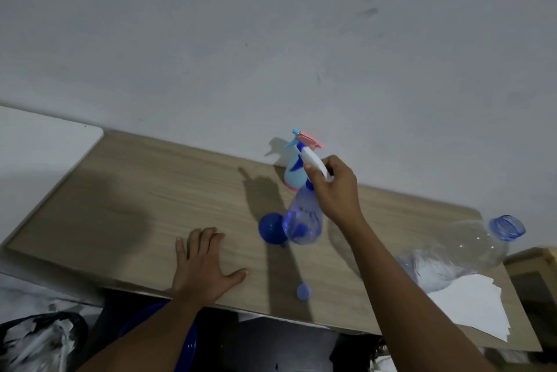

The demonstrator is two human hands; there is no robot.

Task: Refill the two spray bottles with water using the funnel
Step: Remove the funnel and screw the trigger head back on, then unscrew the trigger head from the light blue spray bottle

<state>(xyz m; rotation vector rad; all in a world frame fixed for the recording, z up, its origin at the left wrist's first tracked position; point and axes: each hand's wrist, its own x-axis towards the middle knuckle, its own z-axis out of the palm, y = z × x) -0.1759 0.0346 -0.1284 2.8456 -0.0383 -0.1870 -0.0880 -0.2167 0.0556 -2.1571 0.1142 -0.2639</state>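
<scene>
White paper sheets (470,305) on the wooden table's (135,199) right end; grey wall (271,40) behind

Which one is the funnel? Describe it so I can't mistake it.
On the wooden table, look just left of the clear spray bottle gripped by the right hand. The funnel sits there: solid dark blue, round-mouthed, unlike the small flat blue cap near the table's front edge.

Our right hand (333,187) grips the white sprayer head of the clear bottle (303,222) standing on the table (120,205). Our left hand (202,266) lies flat, palm down. Funnel (270,228) touches the bottle; a second sprayer (297,174) stands behind.
</scene>
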